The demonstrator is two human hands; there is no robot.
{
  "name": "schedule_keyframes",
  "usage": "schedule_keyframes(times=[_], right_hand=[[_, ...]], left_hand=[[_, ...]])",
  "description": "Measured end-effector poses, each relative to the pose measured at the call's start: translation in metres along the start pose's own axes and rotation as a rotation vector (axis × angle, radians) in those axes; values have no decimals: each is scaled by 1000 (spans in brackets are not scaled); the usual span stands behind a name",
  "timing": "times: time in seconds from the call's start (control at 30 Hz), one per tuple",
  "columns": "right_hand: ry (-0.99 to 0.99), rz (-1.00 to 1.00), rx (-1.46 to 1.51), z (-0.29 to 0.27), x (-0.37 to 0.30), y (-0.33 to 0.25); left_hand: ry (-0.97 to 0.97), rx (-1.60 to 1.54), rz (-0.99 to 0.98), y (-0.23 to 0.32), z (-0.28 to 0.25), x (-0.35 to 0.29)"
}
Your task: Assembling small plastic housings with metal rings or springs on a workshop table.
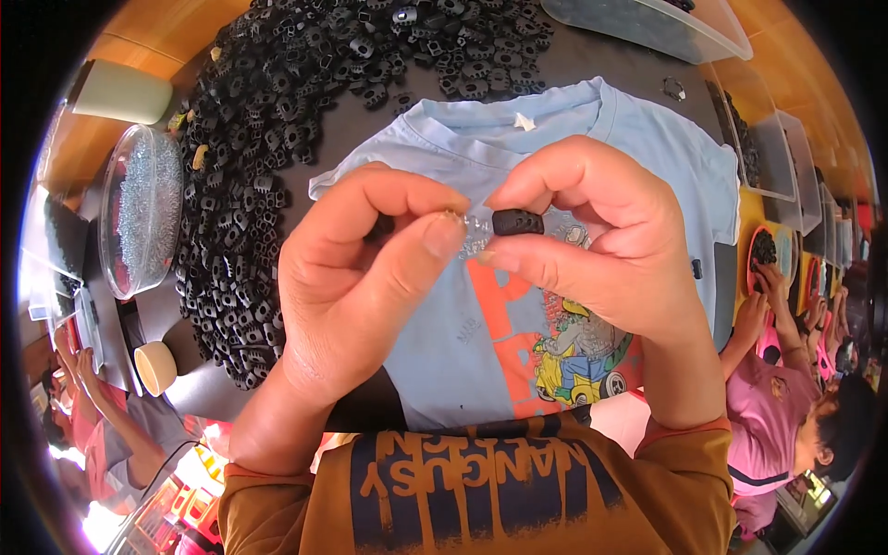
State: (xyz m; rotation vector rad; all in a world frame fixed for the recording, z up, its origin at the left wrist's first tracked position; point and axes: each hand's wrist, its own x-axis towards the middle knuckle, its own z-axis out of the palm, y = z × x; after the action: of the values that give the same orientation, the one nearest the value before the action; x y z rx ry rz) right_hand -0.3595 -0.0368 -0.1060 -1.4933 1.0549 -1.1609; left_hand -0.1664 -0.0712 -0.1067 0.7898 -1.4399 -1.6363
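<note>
Small black part (518, 223), raised above the light-blue shirt (435, 342) on the bench (592, 55), pinched between thumb and forefinger of the right hand (615, 222). The left hand (342, 268), thumb and forefinger closed, grips a clear piece (474, 239), perhaps a coil, partly covered by fingertips. Black heap (250, 166) along the bench's left and far edges, cut off above. Clear bin (657, 26), far right corner, also cropped.

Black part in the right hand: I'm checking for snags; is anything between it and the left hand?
Yes: a small clear piece lies between the left hand and the black part pinched by the right hand.
</note>
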Motion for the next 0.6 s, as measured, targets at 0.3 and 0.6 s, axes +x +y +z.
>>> schedule_keyframes(times=[0.3,0.6], right_hand=[[-3,182,379,2,3,0],[-23,497,639,3,4,-6]], left_hand=[[-30,226,129,0,-4,1],[-48,516,389,2,-4,2]])
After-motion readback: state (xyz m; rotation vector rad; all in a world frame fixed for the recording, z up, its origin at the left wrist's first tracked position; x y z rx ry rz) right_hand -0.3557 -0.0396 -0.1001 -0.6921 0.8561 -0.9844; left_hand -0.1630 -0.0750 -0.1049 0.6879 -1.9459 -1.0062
